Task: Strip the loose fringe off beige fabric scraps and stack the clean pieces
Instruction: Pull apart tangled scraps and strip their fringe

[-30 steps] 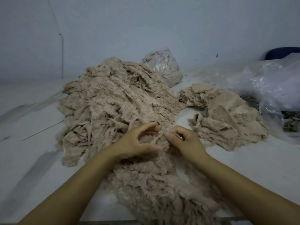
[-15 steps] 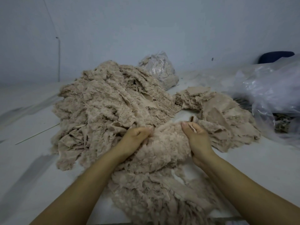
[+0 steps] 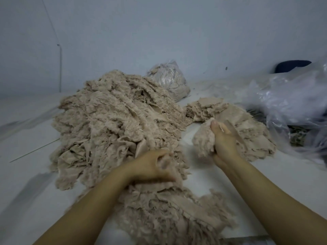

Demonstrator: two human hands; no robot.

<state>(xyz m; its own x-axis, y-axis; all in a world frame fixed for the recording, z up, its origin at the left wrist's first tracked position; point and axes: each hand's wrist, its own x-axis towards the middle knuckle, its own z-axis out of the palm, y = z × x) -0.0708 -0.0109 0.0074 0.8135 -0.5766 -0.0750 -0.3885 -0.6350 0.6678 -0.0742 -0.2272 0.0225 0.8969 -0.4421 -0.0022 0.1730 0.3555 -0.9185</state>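
Observation:
A big heap of fringed beige scraps (image 3: 115, 124) covers the left and middle of the white table. A smaller stack of flatter pieces (image 3: 244, 124) lies to the right. My right hand (image 3: 223, 140) grips a fluffy beige scrap (image 3: 203, 140), lifted just left of that stack. My left hand (image 3: 152, 165) is curled into a tuft of loose fringe (image 3: 164, 160) at the heap's near edge. More fringed strips (image 3: 169, 214) spread in front of me between my forearms.
A clear bag stuffed with beige fibres (image 3: 168, 80) sits behind the heap by the wall. Crumpled clear plastic (image 3: 292, 103) fills the right side, with a dark blue object (image 3: 292, 65) behind it. The white table (image 3: 26, 156) runs to the wall.
My hands have pulled apart. The right one carried the fluffy scrap rightward towards the smaller stack; the left dropped back with a tuft of fringe.

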